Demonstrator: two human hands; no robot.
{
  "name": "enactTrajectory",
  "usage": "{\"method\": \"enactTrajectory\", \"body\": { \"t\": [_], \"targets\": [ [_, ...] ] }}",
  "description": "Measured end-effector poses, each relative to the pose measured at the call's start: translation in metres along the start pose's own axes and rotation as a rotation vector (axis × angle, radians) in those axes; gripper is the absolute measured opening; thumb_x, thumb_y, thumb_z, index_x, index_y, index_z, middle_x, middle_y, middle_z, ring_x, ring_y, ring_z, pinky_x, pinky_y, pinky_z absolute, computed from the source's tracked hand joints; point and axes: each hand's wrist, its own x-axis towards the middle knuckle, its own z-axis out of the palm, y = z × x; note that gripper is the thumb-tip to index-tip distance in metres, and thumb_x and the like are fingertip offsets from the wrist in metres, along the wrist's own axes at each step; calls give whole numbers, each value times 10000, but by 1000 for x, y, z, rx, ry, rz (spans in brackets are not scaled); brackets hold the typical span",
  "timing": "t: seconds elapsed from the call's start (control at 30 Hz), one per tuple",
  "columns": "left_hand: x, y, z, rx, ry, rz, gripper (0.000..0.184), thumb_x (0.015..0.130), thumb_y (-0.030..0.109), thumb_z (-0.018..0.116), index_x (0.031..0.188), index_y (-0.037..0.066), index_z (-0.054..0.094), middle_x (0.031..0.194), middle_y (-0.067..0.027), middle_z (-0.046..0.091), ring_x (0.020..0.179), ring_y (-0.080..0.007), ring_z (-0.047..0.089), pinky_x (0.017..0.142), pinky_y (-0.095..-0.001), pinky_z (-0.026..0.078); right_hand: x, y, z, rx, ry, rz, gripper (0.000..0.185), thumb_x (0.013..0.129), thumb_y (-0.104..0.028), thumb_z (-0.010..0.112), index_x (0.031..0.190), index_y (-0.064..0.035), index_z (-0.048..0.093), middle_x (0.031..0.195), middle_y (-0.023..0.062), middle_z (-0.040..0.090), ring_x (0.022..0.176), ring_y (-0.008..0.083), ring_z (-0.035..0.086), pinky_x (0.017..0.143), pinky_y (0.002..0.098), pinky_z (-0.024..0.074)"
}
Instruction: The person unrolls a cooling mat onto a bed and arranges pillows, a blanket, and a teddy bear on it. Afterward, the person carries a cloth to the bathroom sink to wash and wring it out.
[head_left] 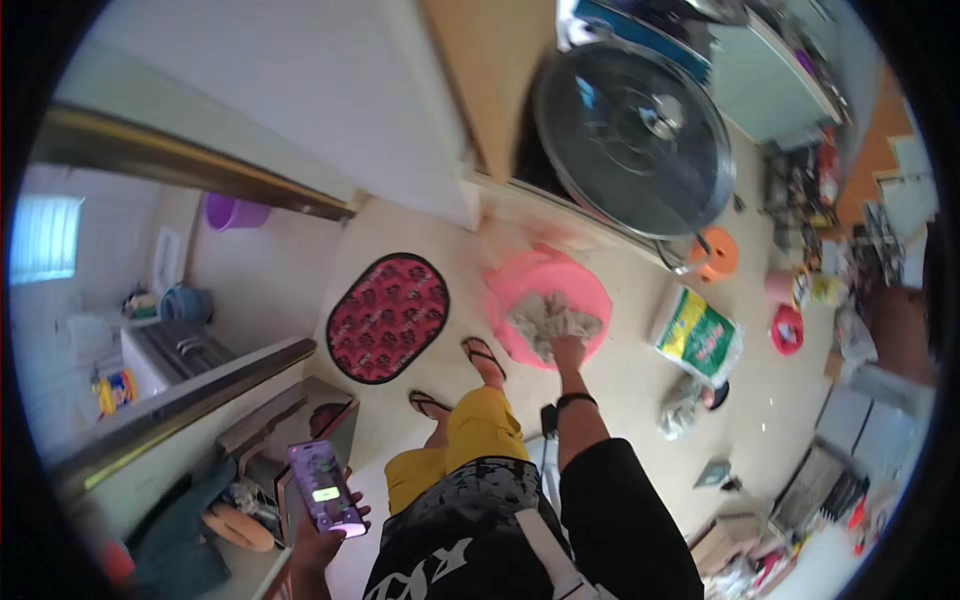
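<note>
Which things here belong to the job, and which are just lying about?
Job, seemingly:
- pink basin
- cloth at right hand
- phone in left hand

Lying about:
- oval mat
- green-and-yellow bag
- purple tub

Shiny see-through lid [635, 140] with metal rim, smooth pink plastic tub [510, 290], crumpled soft cloth [550, 322], shiny packed bag [697, 335]
</note>
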Motion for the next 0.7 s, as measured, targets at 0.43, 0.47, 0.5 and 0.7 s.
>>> {"method": "enactTrajectory", "body": {
  "t": [0.43,0.47,0.5,0.7],
  "targets": [
    [-45,4,-65,-64,-303,372,974,779,36,658,1484,112,-9,1396,-236,420,1230,-348,518,1054,-441,399,-24,-92,-84,782,-715,120,197,782,-88,642,951,6,605,793,98,614,698,247,651,573,391,561],
    [-50,1,-76,-79,-285,420,971,777,47,658,1483,115,-4,1405,-234,409,1229,-350,519,1055,-440,398,-35,-112,-91,791,-773,204,197,811,-92,617,978,11,604,835,118,627,724,265,659,603,409,571],
    [-56,-6,-89,-94,-266,462,968,775,58,659,1483,117,0,1414,-231,399,1227,-353,520,1056,-438,397,-49,-129,-98,792,-824,297,201,840,-96,592,1005,17,602,878,138,640,750,283,666,633,427,581],
    [-93,-35,-160,-390,-206,652,953,758,18,636,1474,121,16,1362,-226,444,1210,-373,532,1025,-459,428,-74,-181,-96,450,-977,212,257,888,-137,538,1071,41,564,968,152,654,859,282,661,756,428,558]
  ]
}}
